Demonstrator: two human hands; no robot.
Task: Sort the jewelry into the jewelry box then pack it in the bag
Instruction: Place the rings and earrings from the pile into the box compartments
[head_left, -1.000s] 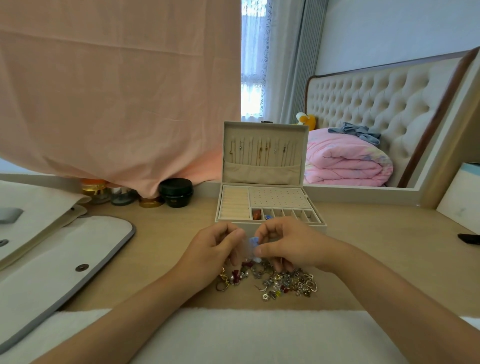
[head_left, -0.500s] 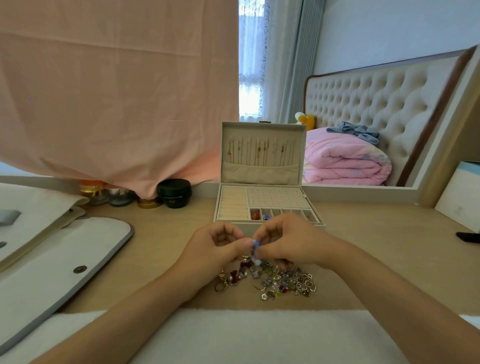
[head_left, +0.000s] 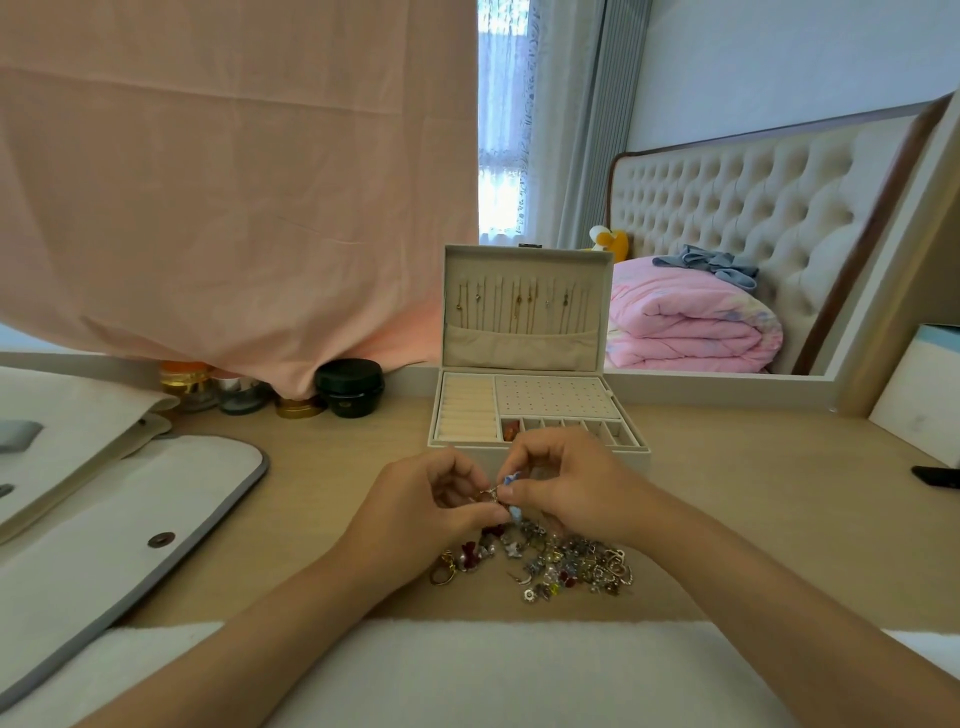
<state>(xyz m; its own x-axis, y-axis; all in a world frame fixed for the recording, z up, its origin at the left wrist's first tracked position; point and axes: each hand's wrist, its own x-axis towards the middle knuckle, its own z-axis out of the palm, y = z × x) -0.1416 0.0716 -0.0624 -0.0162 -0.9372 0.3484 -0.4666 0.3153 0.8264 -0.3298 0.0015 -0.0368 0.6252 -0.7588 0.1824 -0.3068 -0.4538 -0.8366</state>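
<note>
Cream leatherette covers the jewelry box (head_left: 537, 452), which stands open at the far middle of a pale wooden tabletop (head_left: 753, 509), its long axis running left to right and its opening facing the person. Its lid (head_left: 524, 260) stands upright at the far edge, with thin gold and silver necklaces (head_left: 519, 306) hanging side by side above a fabric pocket. In the tray, ring rolls (head_left: 466, 410) fill the left section, a perforated earring panel (head_left: 553, 397) takes the far right, and a row of small compartments lines the near right; the leftmost holds a red-orange piece (head_left: 510, 429), while what the others hold cannot be made out. Just near the box, the left hand (head_left: 431, 514) and right hand (head_left: 566, 488) meet with curled fingers, both pinching a small blue-and-silver piece (head_left: 511, 493) held above the table; it hangs roughly up and down, though its exact form is too small to tell. Below the hands lies a loose pile of jewelry (head_left: 561, 566), spread left to right on the wood. A white bag (head_left: 130, 509) with grey trim and a snap stud lies flat at the left, its flap angled from near left toward far right. Beyond it, a black jar (head_left: 349, 387) and smaller pots sit under a hanging pink cloth (head_left: 234, 182).
</note>
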